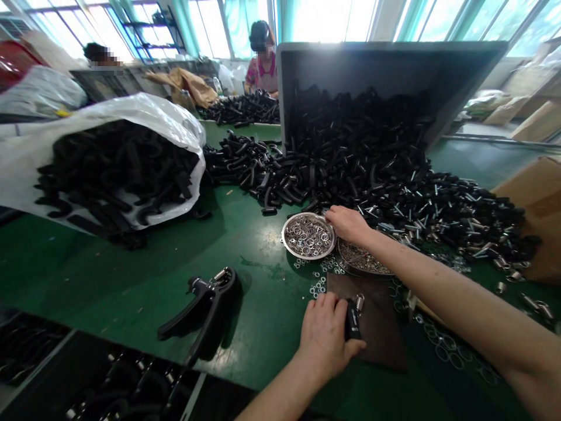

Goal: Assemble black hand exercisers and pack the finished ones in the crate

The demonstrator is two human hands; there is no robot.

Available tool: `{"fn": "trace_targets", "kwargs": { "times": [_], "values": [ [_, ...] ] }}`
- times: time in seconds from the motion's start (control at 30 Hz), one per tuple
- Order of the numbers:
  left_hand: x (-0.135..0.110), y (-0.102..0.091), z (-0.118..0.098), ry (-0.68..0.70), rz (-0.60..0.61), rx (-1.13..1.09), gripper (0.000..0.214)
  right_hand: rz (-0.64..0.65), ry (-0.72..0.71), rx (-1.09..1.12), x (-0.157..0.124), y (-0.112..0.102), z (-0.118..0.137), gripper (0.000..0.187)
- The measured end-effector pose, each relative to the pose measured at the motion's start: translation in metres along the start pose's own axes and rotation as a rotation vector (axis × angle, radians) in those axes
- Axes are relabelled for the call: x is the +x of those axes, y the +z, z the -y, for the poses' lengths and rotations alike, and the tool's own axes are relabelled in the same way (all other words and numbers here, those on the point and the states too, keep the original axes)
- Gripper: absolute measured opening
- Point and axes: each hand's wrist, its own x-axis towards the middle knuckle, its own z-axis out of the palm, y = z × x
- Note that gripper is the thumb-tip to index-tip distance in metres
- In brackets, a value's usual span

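Note:
My left hand (325, 334) grips a black grip handle with a metal spring (353, 316), holding it down on a dark brown mat (377, 333) near the table's front edge. My right hand (348, 224) reaches forward, its fingers at the rim of a round metal dish of small steel rings (308, 236) and touching the edge of the big pile of black handles (394, 181). What its fingers hold is hidden. A second shallow dish of tiny metal parts (362, 260) lies under my right wrist.
A finished black hand gripper (205, 304) lies on the green table (131, 275). A white bag of black handles (114, 164) is at left, a tipped grey bin (394, 70) behind, a cardboard box (539, 204) at right. Loose rings scatter around. Two people work at the far table.

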Motion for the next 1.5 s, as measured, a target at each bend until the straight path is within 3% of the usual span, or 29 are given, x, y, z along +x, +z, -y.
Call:
{"fn": "trace_targets", "kwargs": {
  "times": [0.27,0.43,0.6,0.67,0.77,0.83,0.93,1.07,1.33,1.43,1.5],
  "values": [
    [-0.001,0.001,-0.001,-0.013,0.006,0.013,0.063,0.001,0.000,0.049,0.027,0.014,0.041,0.031],
    [0.000,0.001,-0.001,0.008,-0.004,0.033,0.060,-0.032,0.054,0.150,0.016,0.008,0.036,0.030],
    [0.001,0.001,-0.002,0.029,-0.026,0.061,0.060,-0.098,0.034,0.341,-0.043,-0.001,0.009,0.031],
    [0.001,0.001,-0.002,0.033,-0.031,0.070,0.060,-0.126,0.085,0.596,-0.079,0.002,0.006,0.026],
    [0.001,0.001,-0.003,0.038,-0.039,0.084,0.059,-0.108,0.218,1.147,-0.133,0.015,0.017,0.016],
    [0.001,0.001,-0.003,0.043,-0.040,0.097,0.059,-0.053,0.284,1.318,-0.160,0.026,0.030,0.011],
    [0.000,0.002,-0.004,0.043,-0.041,0.111,0.057,-0.070,0.266,1.182,-0.178,0.039,0.048,0.005],
    [0.000,0.002,-0.005,0.025,-0.038,0.118,0.056,-0.157,0.170,0.958,-0.176,0.049,0.056,0.007],
    [0.000,0.001,-0.009,0.026,-0.034,0.095,0.053,-0.251,0.131,0.469,-0.188,0.056,0.080,0.013],
    [0.000,0.001,-0.009,0.022,-0.052,0.068,0.057,-0.225,0.097,0.487,-0.190,0.050,0.074,0.016],
    [-0.001,0.000,-0.010,0.027,-0.057,0.050,0.065,-0.208,0.086,0.546,-0.182,0.042,0.057,0.018]
  ]
}}
